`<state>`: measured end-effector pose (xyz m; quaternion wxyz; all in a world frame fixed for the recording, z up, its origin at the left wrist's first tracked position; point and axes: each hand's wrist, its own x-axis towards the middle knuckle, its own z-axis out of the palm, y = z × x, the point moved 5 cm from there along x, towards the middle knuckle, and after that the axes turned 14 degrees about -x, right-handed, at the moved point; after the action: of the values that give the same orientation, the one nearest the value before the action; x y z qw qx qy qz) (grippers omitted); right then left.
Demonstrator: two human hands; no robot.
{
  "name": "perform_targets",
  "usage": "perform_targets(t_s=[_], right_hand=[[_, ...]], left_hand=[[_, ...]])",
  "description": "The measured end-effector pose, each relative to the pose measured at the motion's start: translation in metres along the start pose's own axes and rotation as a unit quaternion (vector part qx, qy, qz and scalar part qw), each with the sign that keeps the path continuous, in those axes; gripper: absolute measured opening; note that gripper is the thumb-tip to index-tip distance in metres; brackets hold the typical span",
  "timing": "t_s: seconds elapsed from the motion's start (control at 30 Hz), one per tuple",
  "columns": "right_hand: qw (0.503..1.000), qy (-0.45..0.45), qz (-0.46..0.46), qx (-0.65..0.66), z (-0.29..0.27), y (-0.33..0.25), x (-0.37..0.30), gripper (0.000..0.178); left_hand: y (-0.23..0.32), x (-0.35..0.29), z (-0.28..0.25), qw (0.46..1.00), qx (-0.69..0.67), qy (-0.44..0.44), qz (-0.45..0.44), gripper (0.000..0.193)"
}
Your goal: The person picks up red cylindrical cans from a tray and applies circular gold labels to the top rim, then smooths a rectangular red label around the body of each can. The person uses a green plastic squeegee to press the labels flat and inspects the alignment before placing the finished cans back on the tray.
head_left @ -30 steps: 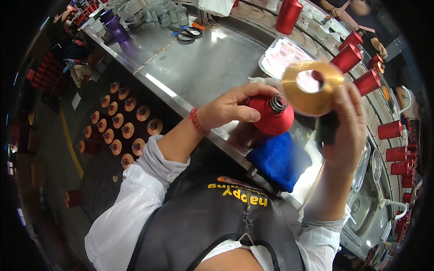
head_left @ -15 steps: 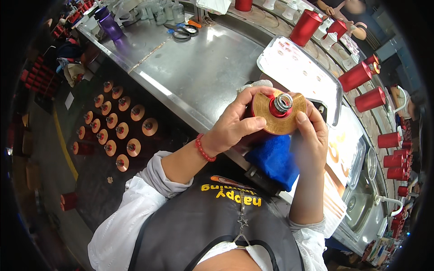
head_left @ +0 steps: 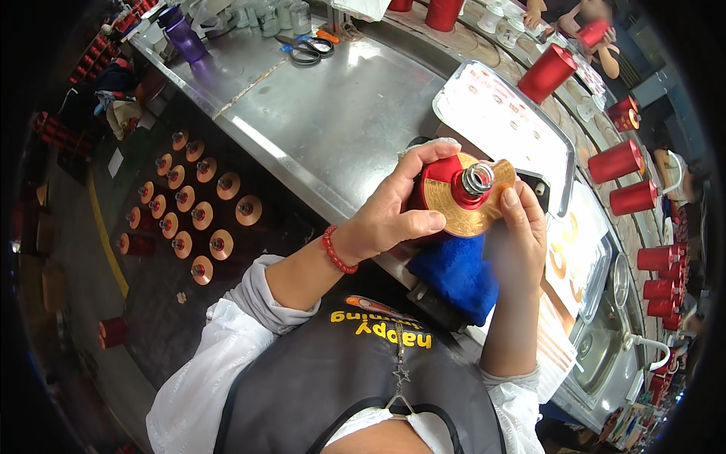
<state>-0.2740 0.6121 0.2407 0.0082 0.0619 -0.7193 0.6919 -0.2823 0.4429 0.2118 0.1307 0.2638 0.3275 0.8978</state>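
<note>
My left hand (head_left: 393, 216) is wrapped round a red bottle (head_left: 446, 168), tilted with its clear threaded glass neck toward me. A gold ring-shaped label (head_left: 457, 219) curves round the bottle's sloping shoulder. Between thumb and fingers, my right hand (head_left: 525, 231) pinches the label's raised end on the right side. Part of the red shoulder shows bare at the upper left of the neck. Just below the bottle lies a blue cloth (head_left: 457, 278), and the bottle's body is mostly hidden by my left hand and the label.
Beyond my hands stands a white tray (head_left: 491, 98) of labels, beside a curved conveyor carrying red bottles (head_left: 546, 73). Scissors (head_left: 306, 51) and a purple bottle (head_left: 182, 38) rest on the metal table (head_left: 333, 113). Several gold-shouldered bottles (head_left: 201, 215) stand lower left. A sink (head_left: 599, 354) is at right.
The label's end is lifted further from the bottle by my right hand, and more red shoulder shows. Conveyor bottles have moved rightward and nearer. A co-worker's hand at the far side now holds a red bottle.
</note>
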Motion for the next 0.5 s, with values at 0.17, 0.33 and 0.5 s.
perform_targets(t_s=[0.17, 0.33, 0.5], right_hand=[[1.000, 0.012, 0.004, -0.002, 0.0033, 0.0021, 0.0016, 0.036], [1.000, 0.005, -0.005, 0.004, 0.0039, 0.0037, 0.0016, 0.036], [1.000, 0.009, -0.009, 0.005, 0.0045, 0.0062, 0.0032, 0.036]], left_hand=[[0.0017, -0.0014, -0.0042, 0.998, -0.051, 0.031, -0.027, 0.072], [0.0019, -0.0025, -0.0079, 1.000, -0.029, 0.012, 0.000, 0.068], [0.0033, 0.0003, -0.0071, 0.998, -0.053, 0.031, -0.019, 0.067]])
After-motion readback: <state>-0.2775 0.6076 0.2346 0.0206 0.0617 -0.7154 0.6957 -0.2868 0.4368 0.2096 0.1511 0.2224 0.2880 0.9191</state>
